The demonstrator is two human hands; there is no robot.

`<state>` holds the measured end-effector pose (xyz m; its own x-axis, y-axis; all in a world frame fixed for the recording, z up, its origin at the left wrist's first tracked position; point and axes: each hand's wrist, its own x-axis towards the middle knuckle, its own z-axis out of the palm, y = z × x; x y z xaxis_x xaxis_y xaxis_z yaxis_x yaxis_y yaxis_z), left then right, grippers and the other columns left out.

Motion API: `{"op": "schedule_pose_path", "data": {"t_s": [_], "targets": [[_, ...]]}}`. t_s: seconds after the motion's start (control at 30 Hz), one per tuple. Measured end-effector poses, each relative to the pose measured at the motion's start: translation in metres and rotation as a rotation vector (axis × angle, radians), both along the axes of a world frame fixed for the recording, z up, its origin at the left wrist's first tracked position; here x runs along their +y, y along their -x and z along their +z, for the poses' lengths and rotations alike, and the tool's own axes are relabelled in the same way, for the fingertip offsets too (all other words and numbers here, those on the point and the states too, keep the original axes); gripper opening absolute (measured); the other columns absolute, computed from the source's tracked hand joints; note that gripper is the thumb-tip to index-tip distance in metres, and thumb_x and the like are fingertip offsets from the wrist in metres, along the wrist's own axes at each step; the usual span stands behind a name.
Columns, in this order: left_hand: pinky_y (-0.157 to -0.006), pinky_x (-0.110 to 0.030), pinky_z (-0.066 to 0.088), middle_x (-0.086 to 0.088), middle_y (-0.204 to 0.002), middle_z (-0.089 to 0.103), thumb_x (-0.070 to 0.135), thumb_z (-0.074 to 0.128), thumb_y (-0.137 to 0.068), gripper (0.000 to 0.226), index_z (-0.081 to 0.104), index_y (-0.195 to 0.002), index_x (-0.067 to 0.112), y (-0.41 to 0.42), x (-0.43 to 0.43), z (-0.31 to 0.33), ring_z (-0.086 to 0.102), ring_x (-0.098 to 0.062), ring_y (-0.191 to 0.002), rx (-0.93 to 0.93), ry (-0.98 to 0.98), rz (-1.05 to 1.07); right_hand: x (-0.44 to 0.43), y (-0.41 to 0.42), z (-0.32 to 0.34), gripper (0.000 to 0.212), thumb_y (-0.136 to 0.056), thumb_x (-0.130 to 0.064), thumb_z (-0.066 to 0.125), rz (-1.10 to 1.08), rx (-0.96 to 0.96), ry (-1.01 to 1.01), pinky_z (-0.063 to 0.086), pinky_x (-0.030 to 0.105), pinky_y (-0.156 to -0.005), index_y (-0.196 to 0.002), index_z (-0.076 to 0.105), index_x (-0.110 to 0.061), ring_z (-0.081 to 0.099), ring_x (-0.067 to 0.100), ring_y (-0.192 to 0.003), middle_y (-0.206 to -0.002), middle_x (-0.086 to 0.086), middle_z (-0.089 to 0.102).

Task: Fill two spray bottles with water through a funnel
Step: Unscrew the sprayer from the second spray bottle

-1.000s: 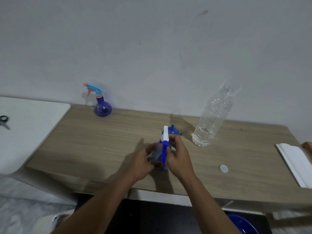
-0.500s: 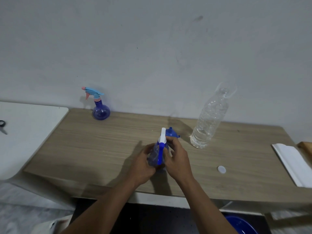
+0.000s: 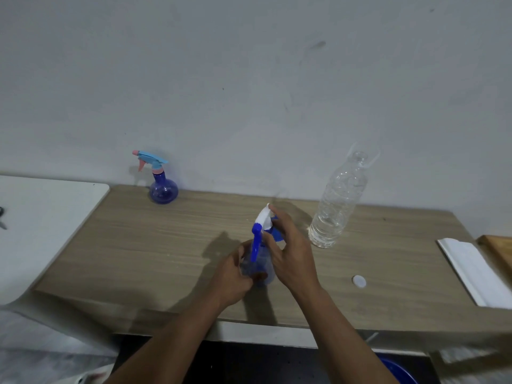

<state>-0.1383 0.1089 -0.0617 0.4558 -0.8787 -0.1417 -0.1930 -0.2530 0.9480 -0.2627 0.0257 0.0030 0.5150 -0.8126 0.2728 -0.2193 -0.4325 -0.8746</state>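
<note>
A small clear-blue spray bottle [image 3: 259, 266] stands near the front middle of the wooden table [image 3: 155, 245]. My left hand [image 3: 232, 275] grips its body. My right hand [image 3: 291, 253] is wrapped around its white and blue trigger head [image 3: 261, 221]. A blue funnel [image 3: 277, 234] shows only as a sliver behind my right hand. A second spray bottle [image 3: 162, 187], round and purple with a light-blue and pink head, stands at the back left by the wall. The clear water bottle [image 3: 336, 206] stands uncapped at the back right, with water in its lower part.
A white bottle cap [image 3: 359, 281] lies on the table to the right of my hands. White folded paper [image 3: 471, 273] and a wooden board [image 3: 498, 250] sit at the right end. A white table [image 3: 47, 217] with scissors [image 3: 2, 217] adjoins on the left. A blue basin [image 3: 399, 370] is below.
My right hand has shifted higher on the trigger head, and the head now leans to the right. The left hand stays on the bottle's body.
</note>
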Motion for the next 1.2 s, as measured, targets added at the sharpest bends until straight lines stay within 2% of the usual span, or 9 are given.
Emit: {"op": "schedule_pose_path", "data": {"t_s": [0.13, 0.23, 0.33, 0.47, 0.6, 0.67, 0.77, 0.9, 1.2], "targets": [[-0.079, -0.006, 0.048, 0.033, -0.102, 0.068, 0.0, 0.086, -0.073, 0.065, 0.056, -0.111, 0.043, 0.001, 0.001, 0.0, 0.064, 0.014, -0.096, 0.005, 0.02, 0.001, -0.007, -0.003, 0.026, 0.053, -0.093, -0.029, 0.069, -0.005, -0.033, 0.015, 0.052, 0.02, -0.087, -0.141, 0.049, -0.04, 0.064, 0.002, -0.105, -0.117, -0.016, 0.068], [-0.081, -0.015, 0.052, 0.013, -0.114, 0.068, -0.013, 0.084, -0.067, 0.073, 0.056, -0.118, 0.032, 0.001, 0.001, 0.003, 0.068, 0.001, -0.094, 0.085, 0.046, 0.009, -0.01, -0.003, 0.046, 0.054, -0.094, -0.032, 0.07, -0.069, -0.029, 0.117, 0.049, 0.014, -0.077, -0.143, 0.047, -0.037, 0.066, 0.012, -0.092, -0.108, -0.012, 0.069], [-0.087, -0.031, 0.055, 0.001, -0.112, 0.068, -0.001, 0.084, -0.059, 0.074, 0.054, -0.122, 0.022, 0.003, 0.002, 0.009, 0.068, -0.01, -0.093, 0.116, 0.09, -0.004, -0.014, 0.0, 0.068, 0.055, -0.093, -0.033, 0.072, -0.132, -0.084, 0.162, 0.049, 0.015, -0.08, -0.142, 0.048, -0.032, 0.067, 0.006, -0.095, -0.104, -0.01, 0.072], [-0.071, -0.019, 0.055, -0.001, -0.101, 0.068, -0.021, 0.076, -0.071, 0.066, 0.056, -0.122, 0.015, 0.002, 0.002, 0.01, 0.067, -0.011, -0.084, 0.099, 0.074, 0.003, -0.023, 0.01, 0.095, 0.054, -0.092, -0.033, 0.073, -0.191, -0.096, 0.158, 0.047, 0.013, -0.081, -0.14, 0.049, -0.034, 0.067, 0.004, -0.097, -0.103, -0.013, 0.073], [-0.063, -0.015, 0.052, 0.011, -0.071, 0.071, -0.01, 0.073, -0.083, 0.05, 0.055, -0.095, 0.035, -0.001, 0.002, 0.018, 0.066, 0.0, -0.07, -0.016, 0.103, -0.012, -0.031, 0.024, 0.109, 0.052, -0.092, -0.037, 0.072, -0.27, -0.075, 0.158, 0.047, 0.018, -0.079, -0.139, 0.049, -0.035, 0.067, 0.006, -0.096, -0.1, -0.012, 0.073], [-0.065, -0.016, 0.051, 0.011, -0.075, 0.072, -0.004, 0.075, -0.081, 0.043, 0.057, -0.101, 0.029, -0.006, 0.004, 0.016, 0.065, 0.001, -0.071, -0.037, 0.1, -0.021, -0.034, 0.031, 0.108, 0.052, -0.092, -0.039, 0.071, -0.308, -0.019, 0.175, 0.046, 0.017, -0.074, -0.138, 0.049, -0.033, 0.066, 0.007, -0.092, -0.098, -0.013, 0.071], [-0.072, -0.008, 0.049, 0.006, -0.103, 0.068, -0.01, 0.08, -0.075, 0.064, 0.053, -0.124, 0.021, -0.014, 0.009, 0.013, 0.062, 0.002, -0.087, -0.084, 0.078, -0.019, -0.038, 0.04, 0.094, 0.051, -0.091, -0.041, 0.071, -0.334, 0.115, 0.162, 0.042, 0.021, -0.066, -0.137, 0.049, -0.032, 0.061, 0.009, -0.085, -0.091, -0.018, 0.064], [-0.069, -0.003, 0.046, 0.007, -0.105, 0.069, -0.008, 0.083, -0.073, 0.065, 0.056, -0.125, 0.018, -0.024, 0.01, 0.006, 0.064, 0.011, -0.083, -0.13, 0.066, 0.015, -0.044, 0.05, 0.055, 0.046, -0.092, -0.04, 0.067, -0.315, 0.339, 0.098, 0.041, 0.03, -0.067, -0.134, 0.051, -0.031, 0.061, 0.014, -0.086, -0.09, -0.014, 0.063], [-0.072, -0.004, 0.046, 0.039, -0.108, 0.064, 0.019, 0.088, -0.071, 0.073, 0.052, -0.115, 0.065, -0.033, 0.016, -0.007, 0.062, 0.016, -0.097, -0.202, 0.052, 0.047, -0.05, 0.048, -0.039, 0.039, -0.091, -0.037, 0.066, -0.213, 0.695, -0.051, 0.051, 0.037, -0.078, -0.125, 0.056, -0.021, 0.065, 0.032, -0.102, -0.11, 0.006, 0.07]]}}
